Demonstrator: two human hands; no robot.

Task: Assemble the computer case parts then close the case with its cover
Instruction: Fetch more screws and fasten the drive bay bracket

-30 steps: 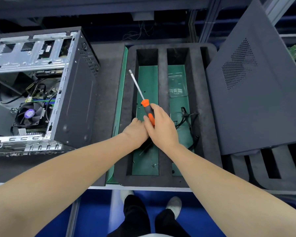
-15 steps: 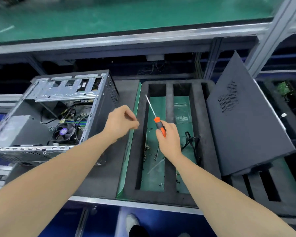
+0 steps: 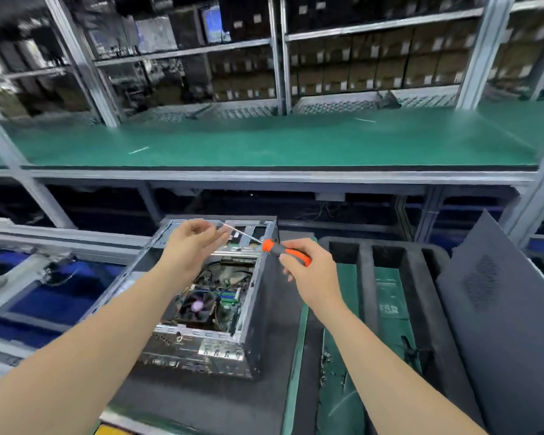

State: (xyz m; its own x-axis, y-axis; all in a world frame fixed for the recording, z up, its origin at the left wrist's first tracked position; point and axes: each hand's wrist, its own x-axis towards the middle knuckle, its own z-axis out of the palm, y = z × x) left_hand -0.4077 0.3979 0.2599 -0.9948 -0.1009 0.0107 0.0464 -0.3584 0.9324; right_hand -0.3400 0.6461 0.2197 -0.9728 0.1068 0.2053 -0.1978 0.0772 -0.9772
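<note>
Racks (image 3: 277, 58) behind; hands quit foam tray (image 3: 366, 277) at 3 o'clock for computer case (image 3: 258, 309): right hand (image 3: 308, 277) grips screwdriver (image 3: 285, 252), left hand (image 3: 189, 243) grip cannot tell; fastening likely next.

we're facing a long green bench top (image 3: 264, 142), grey metal racking (image 3: 277, 58) right behind it, rows of brown boxes (image 3: 374, 70) up there, all a bit blurry, dark gap underneath it, blue floor (image 3: 54, 296) below it
</note>
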